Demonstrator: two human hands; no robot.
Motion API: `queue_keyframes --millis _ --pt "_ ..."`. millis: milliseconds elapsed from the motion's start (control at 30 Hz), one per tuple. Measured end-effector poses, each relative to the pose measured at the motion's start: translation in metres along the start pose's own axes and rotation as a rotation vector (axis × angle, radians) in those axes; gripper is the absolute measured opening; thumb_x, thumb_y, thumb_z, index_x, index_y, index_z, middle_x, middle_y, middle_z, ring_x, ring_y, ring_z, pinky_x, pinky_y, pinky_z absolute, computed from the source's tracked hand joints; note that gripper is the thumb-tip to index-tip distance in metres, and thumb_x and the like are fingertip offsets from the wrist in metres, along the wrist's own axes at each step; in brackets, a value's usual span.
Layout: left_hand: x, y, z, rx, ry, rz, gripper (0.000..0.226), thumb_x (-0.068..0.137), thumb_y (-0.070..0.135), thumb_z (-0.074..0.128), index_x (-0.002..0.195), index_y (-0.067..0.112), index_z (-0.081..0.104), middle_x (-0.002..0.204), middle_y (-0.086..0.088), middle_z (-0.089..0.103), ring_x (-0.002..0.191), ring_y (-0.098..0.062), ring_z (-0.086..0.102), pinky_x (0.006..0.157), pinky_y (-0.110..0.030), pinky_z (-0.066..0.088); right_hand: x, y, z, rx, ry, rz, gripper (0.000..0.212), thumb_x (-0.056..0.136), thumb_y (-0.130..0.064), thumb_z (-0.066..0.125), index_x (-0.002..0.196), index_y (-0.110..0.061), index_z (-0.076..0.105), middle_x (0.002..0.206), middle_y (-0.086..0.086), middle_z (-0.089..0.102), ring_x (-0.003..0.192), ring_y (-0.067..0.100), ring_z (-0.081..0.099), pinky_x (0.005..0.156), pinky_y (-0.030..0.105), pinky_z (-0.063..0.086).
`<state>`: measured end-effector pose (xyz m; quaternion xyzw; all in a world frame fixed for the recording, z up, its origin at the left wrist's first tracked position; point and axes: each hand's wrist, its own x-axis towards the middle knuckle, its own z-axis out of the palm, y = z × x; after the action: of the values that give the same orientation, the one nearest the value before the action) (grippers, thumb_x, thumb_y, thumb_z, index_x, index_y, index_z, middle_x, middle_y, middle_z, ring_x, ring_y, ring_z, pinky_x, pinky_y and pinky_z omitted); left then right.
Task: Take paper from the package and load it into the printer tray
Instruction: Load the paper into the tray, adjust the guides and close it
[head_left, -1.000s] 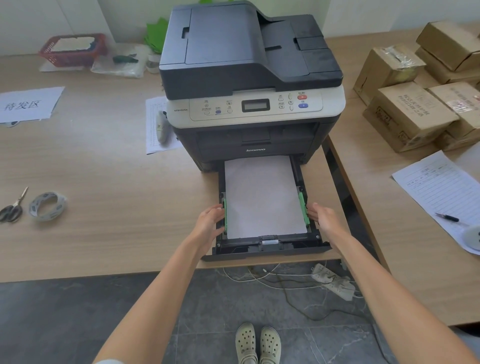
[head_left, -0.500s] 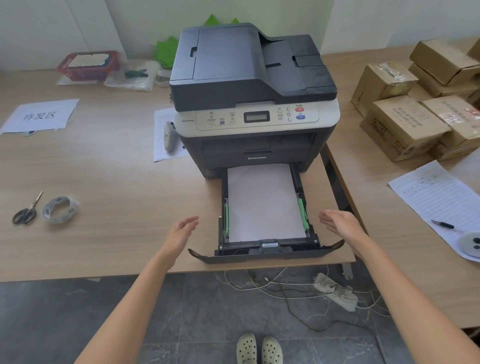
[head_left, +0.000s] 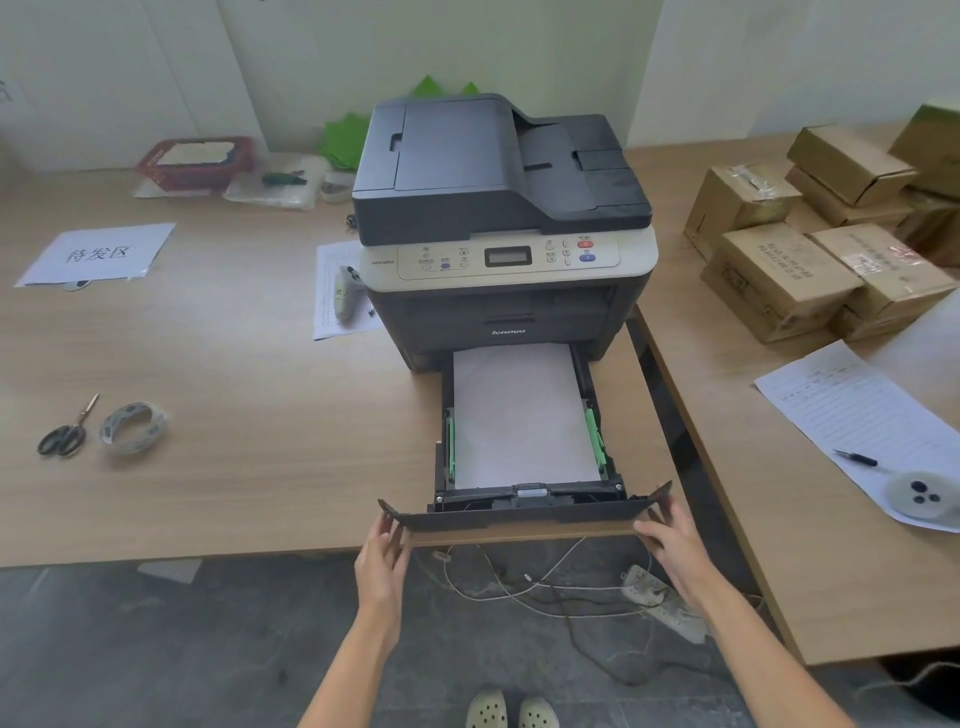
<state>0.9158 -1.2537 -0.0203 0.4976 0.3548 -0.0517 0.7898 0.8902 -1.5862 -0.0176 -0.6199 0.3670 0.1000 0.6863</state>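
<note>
The dark grey printer (head_left: 501, 218) stands at the desk's front edge with its paper tray (head_left: 524, 512) pulled out toward me. A white paper stack (head_left: 522, 415) lies flat in the tray between green side guides. My left hand (head_left: 382, 553) holds the left end of the tray's front panel, thumb and fingers around its corner. At the panel's right end my right hand (head_left: 670, 535) grips in the same way. No paper package is in view.
Scissors (head_left: 65, 434) and a tape roll (head_left: 132, 428) lie at the left of the desk (head_left: 234, 415). Cardboard boxes (head_left: 810, 249), a printed form (head_left: 857, 421) and a pen (head_left: 854, 458) sit on the right table. Cables and a power strip (head_left: 660, 603) lie on the floor below.
Both hands left the green side guides, drew back past the tray's sides, and now hold the two ends of the tray's front panel. The camera view pulled back.
</note>
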Motion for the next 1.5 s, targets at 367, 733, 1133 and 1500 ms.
queue_keyframes --millis 367,733,1133,1500 --pt "0.008 0.004 0.006 0.283 0.015 0.081 0.053 0.091 0.004 0.039 0.142 0.02 0.036 0.144 -0.005 0.043 0.122 -0.016 0.043 0.105 -0.029 0.03 -0.002 0.005 0.017 0.106 0.039 -0.017 0.074 0.084 0.014 0.051 0.146 -0.016 0.024 0.15 0.01 0.034 0.137 0.029 0.032 0.114 0.046 0.025" --pt "0.024 0.014 0.024 0.213 -0.014 0.118 0.054 0.091 -0.005 0.033 0.142 0.012 0.035 0.149 -0.002 0.038 0.134 -0.024 0.041 0.117 -0.037 0.027 0.021 -0.017 0.024 0.115 0.121 -0.086 0.062 0.084 0.01 0.054 0.14 -0.01 0.036 0.141 0.011 0.047 0.13 0.027 0.042 0.111 0.041 0.028" --pt "0.063 0.029 0.074 -0.132 -0.003 0.126 0.057 0.089 -0.011 0.026 0.143 0.006 0.029 0.152 -0.007 0.033 0.133 -0.026 0.039 0.113 -0.036 0.03 0.066 -0.061 0.048 0.261 0.051 -0.077 0.06 0.087 0.011 0.045 0.143 -0.006 0.031 0.141 0.013 0.044 0.131 0.027 0.039 0.108 0.034 0.027" --pt "0.112 0.065 0.119 -0.253 -0.012 0.091 0.038 0.097 0.018 0.035 0.131 0.007 0.048 0.137 -0.005 0.05 0.13 -0.026 0.042 0.106 -0.03 0.04 0.109 -0.111 0.066 0.653 -0.006 -0.1 0.038 0.099 -0.026 0.031 0.128 -0.006 0.047 0.117 0.008 0.054 0.111 0.021 0.05 0.11 0.033 0.03"
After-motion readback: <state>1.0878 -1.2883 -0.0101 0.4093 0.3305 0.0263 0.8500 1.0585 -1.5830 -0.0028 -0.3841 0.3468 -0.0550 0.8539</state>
